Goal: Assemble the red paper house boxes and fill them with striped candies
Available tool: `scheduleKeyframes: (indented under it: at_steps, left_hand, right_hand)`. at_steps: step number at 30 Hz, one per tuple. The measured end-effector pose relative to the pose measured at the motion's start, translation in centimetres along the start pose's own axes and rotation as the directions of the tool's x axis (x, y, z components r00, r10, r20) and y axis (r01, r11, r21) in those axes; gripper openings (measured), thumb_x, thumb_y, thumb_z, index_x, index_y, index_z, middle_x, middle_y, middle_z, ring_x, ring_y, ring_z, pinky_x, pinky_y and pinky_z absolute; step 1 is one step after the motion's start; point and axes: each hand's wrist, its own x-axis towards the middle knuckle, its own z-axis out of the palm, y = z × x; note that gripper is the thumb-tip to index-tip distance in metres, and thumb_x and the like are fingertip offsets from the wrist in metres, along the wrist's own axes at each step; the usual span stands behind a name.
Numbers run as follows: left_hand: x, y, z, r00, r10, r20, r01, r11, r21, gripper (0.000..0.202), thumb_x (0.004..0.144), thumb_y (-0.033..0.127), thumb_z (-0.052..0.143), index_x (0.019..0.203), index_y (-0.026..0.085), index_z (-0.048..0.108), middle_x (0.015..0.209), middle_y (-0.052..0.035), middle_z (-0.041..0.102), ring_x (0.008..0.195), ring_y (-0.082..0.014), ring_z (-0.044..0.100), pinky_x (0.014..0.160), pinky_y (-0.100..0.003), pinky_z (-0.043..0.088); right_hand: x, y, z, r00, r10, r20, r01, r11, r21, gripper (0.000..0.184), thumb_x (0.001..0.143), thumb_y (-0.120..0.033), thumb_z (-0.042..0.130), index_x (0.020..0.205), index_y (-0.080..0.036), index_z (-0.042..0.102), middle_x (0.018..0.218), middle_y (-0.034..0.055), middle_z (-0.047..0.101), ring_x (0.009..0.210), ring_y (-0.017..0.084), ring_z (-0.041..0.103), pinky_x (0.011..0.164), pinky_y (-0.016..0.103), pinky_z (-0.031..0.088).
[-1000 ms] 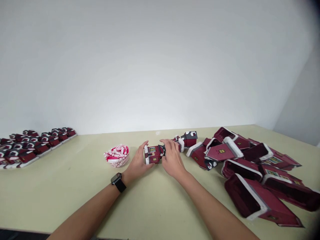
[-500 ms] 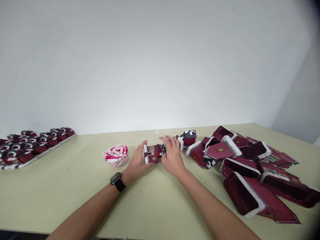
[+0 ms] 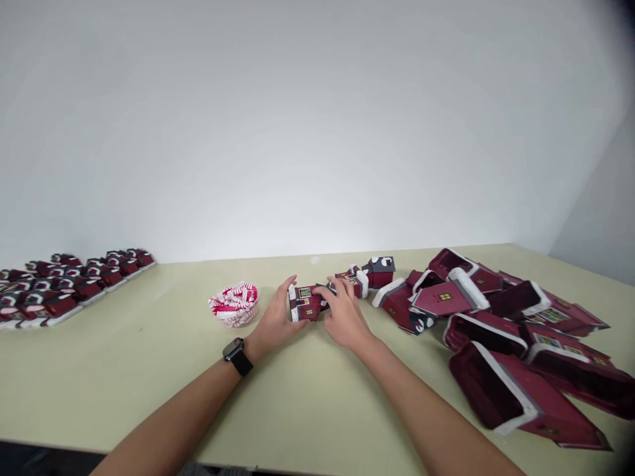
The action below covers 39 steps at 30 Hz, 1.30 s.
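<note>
The left hand (image 3: pixel 276 319) and right hand (image 3: pixel 346 313) clamp a small maroon cardboard house (image 3: pixel 305 303) mid-table; the next move needs a steady two-handed grip.

no words, numbers or logos can be read anywhere. the black smartwatch (image 3: pixel 237 356) shows nothing legible at this size, and the red card house (image 3: pixel 306 305) carries only printed yellow windows and white snow trim, with no lettering that can be made out.

On the table (image 3: pixel 124 377), a toy house (image 3: pixel 306 304) lies center, a bowl (image 3: pixel 233 305) left of it, rows of houses (image 3: pixel 69 281) far left, a heap of houses (image 3: pixel 501 330) right.
</note>
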Motion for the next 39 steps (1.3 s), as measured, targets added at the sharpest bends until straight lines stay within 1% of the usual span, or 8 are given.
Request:
scheduleKeyframes:
  at_steps: [8, 12, 18, 20, 25, 31, 36, 39]
  left_hand:
    - [-0.05, -0.15, 0.0, 1.0, 0.014, 0.0, -0.014, 1.0, -0.002, 0.1, 0.081, 0.029, 0.082, 0.16, 0.026, 0.02, 0.153, -0.0164, 0.045, 0.141, -0.0331, 0.05, 0.121, -0.054, 0.039]
    - [-0.04, -0.03, -0.01, 1.0, 0.026, -0.008, -0.026, 1.0, -0.002, 0.1, 0.08, 0.029, 0.082, 0.16, 0.026, 0.02, 0.153, -0.0162, 0.045, 0.141, -0.0332, 0.05, 0.121, -0.054, 0.039]
    - [0.02, 0.58, -0.18, 0.999, 0.038, 0.003, -0.038, 0.999, 0.027, 0.097, 0.082, 0.031, 0.081, 0.158, 0.025, 0.022, 0.153, -0.0166, 0.046, 0.139, -0.0326, 0.052, 0.119, -0.052, 0.042]
    - [0.03, 0.73, -0.2, 0.999, 0.054, -0.002, -0.054, 0.998, 0.045, 0.095, 0.082, 0.03, 0.081, 0.158, 0.025, 0.023, 0.153, -0.0165, 0.045, 0.138, -0.0324, 0.052, 0.119, -0.052, 0.042]
    - [0.05, 0.7, -0.18, 0.998, 0.07, -0.008, -0.069, 0.996, 0.063, 0.094, 0.083, 0.029, 0.079, 0.158, 0.026, 0.023, 0.152, -0.0156, 0.047, 0.138, -0.0319, 0.052, 0.118, -0.053, 0.043]
    - [0.07, 0.53, -0.28, 0.997, 0.081, 0.0, -0.081, 0.993, 0.084, 0.094, 0.083, 0.029, 0.079, 0.158, 0.026, 0.022, 0.154, -0.0152, 0.044, 0.142, -0.0318, 0.05, 0.12, -0.051, 0.041]
    - [0.09, 0.42, -0.22, 0.997, 0.077, 0.002, -0.077, 0.994, 0.077, 0.093, 0.083, 0.03, 0.079, 0.158, 0.026, 0.023, 0.155, -0.0156, 0.044, 0.142, -0.032, 0.049, 0.12, -0.052, 0.041]
    - [0.09, 0.39, -0.14, 0.998, 0.056, -0.005, -0.056, 0.995, 0.077, 0.094, 0.082, 0.029, 0.079, 0.158, 0.025, 0.023, 0.157, -0.0157, 0.043, 0.143, -0.0327, 0.048, 0.121, -0.052, 0.04]
  right_hand:
    - [0.07, 0.1, -0.16, 0.998, -0.027, -0.053, 0.029, 0.999, 0.038, 0.065, 0.069, 0.004, 0.05, 0.129, -0.02, 0.056, 0.146, 0.0144, 0.046, 0.142, 0.032, 0.032, 0.117, 0.052, 0.037]
    - [0.07, 0.06, -0.16, 0.999, -0.034, -0.017, 0.034, 0.999, 0.024, 0.061, 0.068, 0.005, 0.05, 0.123, -0.021, 0.059, 0.15, 0.0145, 0.041, 0.145, 0.036, 0.027, 0.115, 0.056, 0.038]
    - [0.39, -0.35, -0.83, 0.933, -0.065, -0.355, 0.095, 0.993, 0.068, 0.063, 0.065, 0.007, 0.047, 0.123, -0.019, 0.051, 0.149, 0.0139, 0.04, 0.143, 0.031, 0.029, 0.123, 0.054, 0.027]
    - [0.33, -0.43, -0.91, 0.943, -0.049, -0.33, 0.073, 0.995, 0.062, 0.065, 0.065, 0.007, 0.047, 0.124, -0.019, 0.051, 0.149, 0.0145, 0.038, 0.143, 0.032, 0.029, 0.123, 0.055, 0.028]
    - [0.0, -0.32, -0.42, 1.0, 0.012, 0.024, -0.012, 1.0, 0.002, 0.059, 0.065, 0.005, 0.053, 0.118, -0.022, 0.058, 0.157, 0.0164, 0.031, 0.15, 0.04, 0.02, 0.114, 0.062, 0.035]
    - [0.28, -0.17, -0.52, 0.992, -0.015, -0.125, 0.017, 1.0, 0.011, 0.062, 0.067, 0.006, 0.053, 0.124, -0.02, 0.053, 0.154, 0.0172, 0.033, 0.149, 0.034, 0.024, 0.119, 0.056, 0.032]
    - [0.08, -0.37, -0.49, 0.997, 0.033, 0.072, -0.034, 0.999, 0.011, 0.064, 0.065, 0.008, 0.054, 0.122, -0.023, 0.054, 0.162, 0.0167, 0.022, 0.153, 0.042, 0.016, 0.116, 0.065, 0.031]
    - [0.17, -0.6, -0.72, 0.994, -0.032, -0.108, 0.035, 0.999, 0.032, 0.067, 0.066, 0.009, 0.05, 0.126, -0.02, 0.051, 0.163, 0.017, 0.019, 0.154, 0.037, 0.017, 0.12, 0.061, 0.029]
